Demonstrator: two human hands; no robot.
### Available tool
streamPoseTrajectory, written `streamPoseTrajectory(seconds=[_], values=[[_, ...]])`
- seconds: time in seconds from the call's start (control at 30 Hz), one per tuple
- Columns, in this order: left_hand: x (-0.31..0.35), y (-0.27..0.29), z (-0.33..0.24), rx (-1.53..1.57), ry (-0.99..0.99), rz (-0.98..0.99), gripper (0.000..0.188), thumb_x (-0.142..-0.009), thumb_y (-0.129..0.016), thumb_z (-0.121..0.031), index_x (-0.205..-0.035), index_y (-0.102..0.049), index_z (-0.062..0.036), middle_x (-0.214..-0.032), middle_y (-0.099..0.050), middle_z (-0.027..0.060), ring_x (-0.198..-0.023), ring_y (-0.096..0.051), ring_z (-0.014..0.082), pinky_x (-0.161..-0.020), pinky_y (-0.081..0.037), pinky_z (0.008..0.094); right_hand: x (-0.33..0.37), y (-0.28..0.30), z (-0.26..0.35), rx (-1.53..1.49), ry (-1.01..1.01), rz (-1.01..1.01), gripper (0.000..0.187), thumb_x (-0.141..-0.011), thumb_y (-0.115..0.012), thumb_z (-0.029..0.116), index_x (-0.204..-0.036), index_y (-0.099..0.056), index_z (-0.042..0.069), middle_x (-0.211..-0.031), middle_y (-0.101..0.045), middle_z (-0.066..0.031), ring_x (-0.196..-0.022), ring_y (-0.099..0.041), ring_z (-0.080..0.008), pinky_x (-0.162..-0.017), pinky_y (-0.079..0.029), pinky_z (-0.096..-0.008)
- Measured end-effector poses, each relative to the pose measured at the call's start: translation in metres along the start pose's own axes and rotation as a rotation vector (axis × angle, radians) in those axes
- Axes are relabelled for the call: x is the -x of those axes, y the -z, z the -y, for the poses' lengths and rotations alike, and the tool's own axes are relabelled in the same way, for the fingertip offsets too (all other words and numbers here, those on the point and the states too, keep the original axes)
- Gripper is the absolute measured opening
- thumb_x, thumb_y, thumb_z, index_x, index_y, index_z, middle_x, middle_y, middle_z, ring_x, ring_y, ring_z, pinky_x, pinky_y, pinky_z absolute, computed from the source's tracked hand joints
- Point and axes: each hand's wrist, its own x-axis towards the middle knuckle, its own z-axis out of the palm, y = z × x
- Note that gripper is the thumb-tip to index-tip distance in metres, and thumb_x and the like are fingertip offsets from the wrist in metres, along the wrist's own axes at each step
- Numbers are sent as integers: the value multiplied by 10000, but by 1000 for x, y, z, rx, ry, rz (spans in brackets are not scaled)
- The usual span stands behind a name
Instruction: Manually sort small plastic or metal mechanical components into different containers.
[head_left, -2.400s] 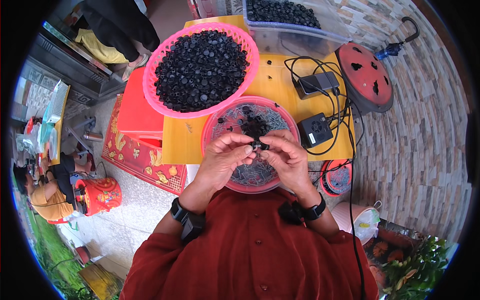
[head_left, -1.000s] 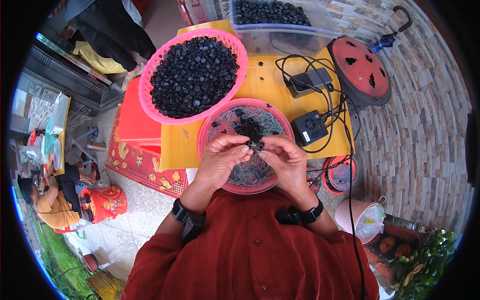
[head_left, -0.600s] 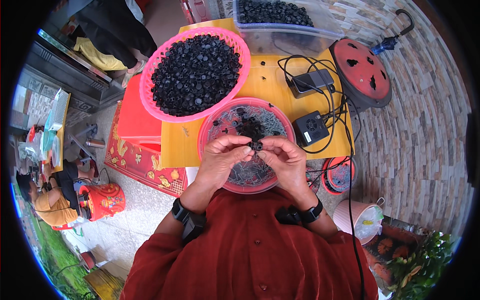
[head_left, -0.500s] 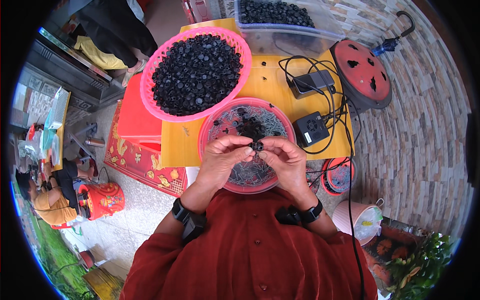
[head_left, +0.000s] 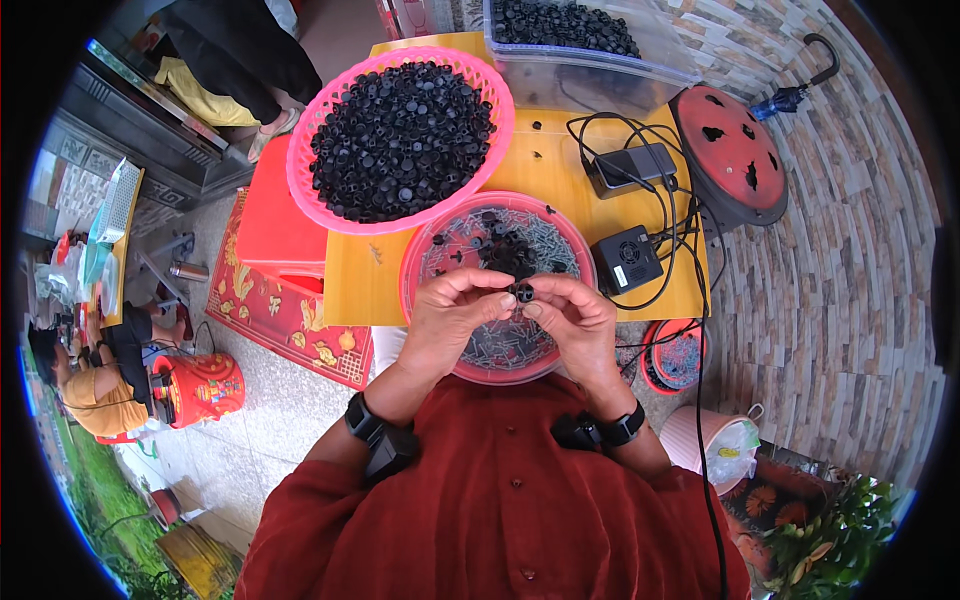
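Observation:
Over the near part of a red basin (head_left: pixel 590 262), my left hand (head_left: pixel 440 318) and my right hand (head_left: pixel 578 318) meet fingertip to fingertip. Between their thumbs and forefingers they pinch a small round black plastic part (head_left: pixel 524 293); whether it is one piece or two pressed together I cannot tell. Inside the basin lie many grey screws (head_left: pixel 550 238) and a heap of loose black plastic parts (head_left: pixel 508 248). Beyond it to the left, a pink openwork basket (head_left: pixel 303 190) is heaped with similar black parts (head_left: pixel 400 140).
A clear plastic bin (head_left: pixel 590 88) with black pieces stands at the back of the yellow table (head_left: pixel 365 290). Two black boxes (head_left: pixel 627 260) with tangled cables lie on the right. A red stool (head_left: pixel 285 215) stands left; a co-worker (head_left: pixel 100 395) sits farther left.
The black part has turned between my fingertips, its round face now showing more. Both hands stay pinched over the basin. The whole view has shifted slightly.

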Motion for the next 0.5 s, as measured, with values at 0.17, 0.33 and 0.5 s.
streamPoseTrajectory(seconds=[0.17, 0.33, 0.5], values=[[1, -2, -2, -44, -34, 5, 190, -778, -641, 10, -966, -622, 10, -838, -633, 57, -726, -597, 90, -647, -489, 205, 0, 1, 1, -23, -2, 19, 263, -782, -565, -121, -1028, -576, -27, -996, -564, -85, -914, -582, -149, -806, -488, -252], [2, -2, -1, -50, -50, 14, 188, -779, -639, 13, -966, -620, 14, -842, -633, 58, -733, -596, 89, -651, -495, 204, 2, 0, 0, -18, -1, 12, 259, -781, -566, -122, -1023, -578, -31, -1001, -564, -87, -920, -580, -150, -809, -487, -252], [3, -2, -1, -84, -66, 11, 188, -781, -641, 9, -967, -618, 18, -840, -632, 60, -735, -594, 86, -654, -495, 202, 3, 1, 1, -13, -4, 18, 256, -782, -565, -121, -1022, -578, -33, -1005, -565, -90, -919, -579, -150, -809, -487, -253]])
